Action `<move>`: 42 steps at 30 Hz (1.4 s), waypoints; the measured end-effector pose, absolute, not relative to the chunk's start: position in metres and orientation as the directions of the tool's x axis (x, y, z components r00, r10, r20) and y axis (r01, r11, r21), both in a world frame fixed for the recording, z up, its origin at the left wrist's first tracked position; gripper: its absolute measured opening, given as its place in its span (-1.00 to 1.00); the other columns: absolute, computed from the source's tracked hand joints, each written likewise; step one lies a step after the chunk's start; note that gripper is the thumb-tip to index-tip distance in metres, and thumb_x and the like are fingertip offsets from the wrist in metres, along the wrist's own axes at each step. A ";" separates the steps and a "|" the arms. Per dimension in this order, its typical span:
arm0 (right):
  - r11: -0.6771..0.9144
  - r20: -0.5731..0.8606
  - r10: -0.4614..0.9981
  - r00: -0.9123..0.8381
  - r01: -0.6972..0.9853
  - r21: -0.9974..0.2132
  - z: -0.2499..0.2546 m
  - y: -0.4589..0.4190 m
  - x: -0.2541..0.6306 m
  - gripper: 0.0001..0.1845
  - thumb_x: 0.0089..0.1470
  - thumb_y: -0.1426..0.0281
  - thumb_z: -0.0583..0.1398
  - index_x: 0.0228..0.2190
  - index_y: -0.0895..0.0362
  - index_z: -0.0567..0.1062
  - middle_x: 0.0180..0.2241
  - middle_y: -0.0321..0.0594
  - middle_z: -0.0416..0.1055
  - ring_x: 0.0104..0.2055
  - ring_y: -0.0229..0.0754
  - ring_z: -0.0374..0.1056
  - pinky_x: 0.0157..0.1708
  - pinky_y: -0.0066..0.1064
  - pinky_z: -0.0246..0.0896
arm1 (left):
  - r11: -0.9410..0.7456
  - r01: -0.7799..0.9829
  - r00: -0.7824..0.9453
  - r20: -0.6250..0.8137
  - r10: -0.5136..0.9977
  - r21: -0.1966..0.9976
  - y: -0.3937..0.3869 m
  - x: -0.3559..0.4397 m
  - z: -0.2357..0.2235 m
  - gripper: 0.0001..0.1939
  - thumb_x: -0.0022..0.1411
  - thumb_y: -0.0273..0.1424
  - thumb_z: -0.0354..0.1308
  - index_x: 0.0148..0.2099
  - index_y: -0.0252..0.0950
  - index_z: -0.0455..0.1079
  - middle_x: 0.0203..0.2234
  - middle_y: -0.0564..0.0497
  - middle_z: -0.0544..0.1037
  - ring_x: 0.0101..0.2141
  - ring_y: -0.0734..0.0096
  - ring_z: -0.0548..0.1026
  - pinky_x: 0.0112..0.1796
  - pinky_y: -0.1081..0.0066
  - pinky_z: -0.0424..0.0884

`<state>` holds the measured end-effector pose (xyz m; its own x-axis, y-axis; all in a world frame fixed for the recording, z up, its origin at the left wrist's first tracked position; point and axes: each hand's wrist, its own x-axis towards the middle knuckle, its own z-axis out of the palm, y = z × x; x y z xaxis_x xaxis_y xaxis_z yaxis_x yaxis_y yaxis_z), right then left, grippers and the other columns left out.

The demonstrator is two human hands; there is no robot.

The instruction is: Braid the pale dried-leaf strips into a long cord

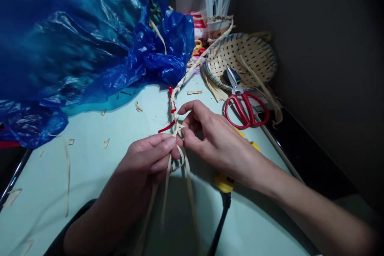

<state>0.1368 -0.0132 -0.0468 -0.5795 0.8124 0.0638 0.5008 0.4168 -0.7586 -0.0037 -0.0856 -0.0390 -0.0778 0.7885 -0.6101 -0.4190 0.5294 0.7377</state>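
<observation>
A pale plaited straw braid (189, 73) runs from the cup at the back toward me, with red pipe-cleaner-like wire (167, 127) twisted about its near part. My left hand (156, 154) pinches the braid's near end between thumb and fingers. Loose straw strands (188, 168) hang below that grip toward the table edge. Just to the right, my right hand (204, 134) has its thumb and fingers closed on a short straw strand (179, 127) sticking out of the braid. The exact contact at those fingertips is partly hidden.
Red-handled scissors (246, 108) lean on a woven basket (270, 62) at right. A big blue plastic bag (90, 28) fills the back left. Behind stands a cup (217, 28) of white sticks. A yellow-and-black corded tool (224, 184) lies under my right forearm. Straw scraps (106, 143) dot the table.
</observation>
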 end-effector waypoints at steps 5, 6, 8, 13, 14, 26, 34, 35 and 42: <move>0.543 0.137 0.772 -0.620 0.532 -0.650 -0.041 -0.009 0.140 -0.84 0.15 0.49 0.06 -0.23 0.15 0.39 -0.35 -0.22 0.41 -0.27 -0.20 0.29 -0.30 -0.41 0.11 | 0.494 -0.324 -0.135 -0.556 0.820 0.807 -0.085 -0.004 -0.040 -0.84 0.10 -0.32 0.25 -0.34 -0.34 0.50 -0.54 0.04 0.39 -0.64 0.67 0.01 -0.63 0.57 0.03; 0.565 0.149 0.757 -0.637 0.523 -0.638 -0.041 -0.008 0.141 -0.84 0.15 0.49 0.06 -0.25 0.16 0.41 -0.34 -0.22 0.43 -0.26 -0.20 0.30 -0.27 -0.40 0.11 | 0.488 -0.315 -0.139 -0.548 0.825 0.814 -0.085 -0.004 -0.040 -0.83 0.10 -0.32 0.25 -0.33 -0.35 0.51 -0.53 0.03 0.40 -0.64 0.68 0.01 -0.63 0.57 0.03; 0.588 0.157 0.736 -0.658 0.507 -0.630 -0.041 -0.006 0.140 -0.82 0.16 0.49 0.06 -0.26 0.17 0.45 -0.32 -0.23 0.45 -0.25 -0.21 0.31 -0.23 -0.40 0.11 | 0.484 -0.310 -0.132 -0.541 0.831 0.818 -0.084 -0.006 -0.040 -0.83 0.09 -0.33 0.26 -0.34 -0.36 0.52 -0.54 0.03 0.42 -0.65 0.71 0.01 -0.64 0.59 0.00; 0.564 0.183 0.763 -0.619 0.500 -0.657 -0.045 -0.008 0.137 -0.85 0.15 0.52 0.07 -0.28 0.19 0.44 -0.35 -0.25 0.43 -0.32 -0.26 0.28 -0.31 -0.44 0.08 | 0.477 -0.290 -0.136 -0.529 0.838 0.830 -0.083 -0.007 -0.040 -0.84 0.08 -0.37 0.29 -0.35 -0.39 0.53 -0.56 0.00 0.46 -0.69 0.77 0.06 -0.65 0.62 -0.01; 0.567 0.206 0.769 -0.605 0.496 -0.658 -0.046 -0.009 0.136 -0.87 0.14 0.53 0.07 -0.29 0.19 0.42 -0.36 -0.26 0.41 -0.32 -0.26 0.27 -0.32 -0.45 0.08 | 0.468 -0.282 -0.152 -0.520 0.840 0.838 -0.083 -0.007 -0.041 -0.84 0.08 -0.37 0.29 -0.35 -0.40 0.53 -0.56 0.00 0.47 -0.69 0.78 0.07 -0.65 0.62 0.00; 0.315 -0.072 0.754 -0.653 0.455 -0.833 -0.035 -0.018 0.153 -0.81 0.20 0.36 0.08 -0.33 0.16 0.47 -0.50 -0.31 0.35 -0.48 -0.33 0.19 -0.48 -0.46 -0.01 | 0.380 -0.356 -0.081 -0.433 0.898 0.854 -0.084 -0.012 -0.047 -0.86 0.17 -0.40 0.22 -0.33 -0.40 0.51 -0.54 0.03 0.45 -0.69 0.79 0.04 -0.66 0.62 -0.03; -0.052 -0.259 0.618 -0.742 0.290 -0.956 -0.041 -0.023 0.150 -0.60 0.14 0.29 0.17 0.01 0.15 0.39 -0.46 -0.34 0.28 -0.48 -0.34 0.13 -0.50 -0.48 0.01 | 0.300 -0.419 -0.022 -0.340 0.940 0.857 -0.082 -0.014 -0.052 -0.92 0.19 -0.47 0.19 -0.34 -0.39 0.46 -0.57 0.10 0.36 -0.68 0.79 0.03 -0.66 0.64 -0.06; 0.012 -0.231 0.646 -0.727 0.313 -0.950 -0.041 -0.024 0.150 -0.60 0.14 0.27 0.17 0.00 0.14 0.40 -0.45 -0.34 0.29 -0.47 -0.33 0.15 -0.49 -0.48 0.01 | 0.291 -0.418 -0.019 -0.328 0.944 0.861 -0.082 -0.013 -0.052 -0.92 0.19 -0.47 0.19 -0.33 -0.39 0.46 -0.57 0.10 0.36 -0.68 0.79 0.02 -0.66 0.64 -0.06; 0.346 -0.087 0.680 -0.728 0.424 -0.837 -0.030 -0.023 0.156 -0.72 0.25 0.27 0.06 -0.37 0.17 0.45 -0.47 -0.30 0.38 -0.45 -0.32 0.22 -0.45 -0.45 -0.03 | 0.274 -0.400 -0.038 -0.315 0.948 0.875 -0.085 -0.014 -0.048 -0.87 0.22 -0.46 0.16 -0.17 -0.37 0.44 -0.52 0.09 0.37 -0.67 0.78 -0.01 -0.66 0.61 -0.11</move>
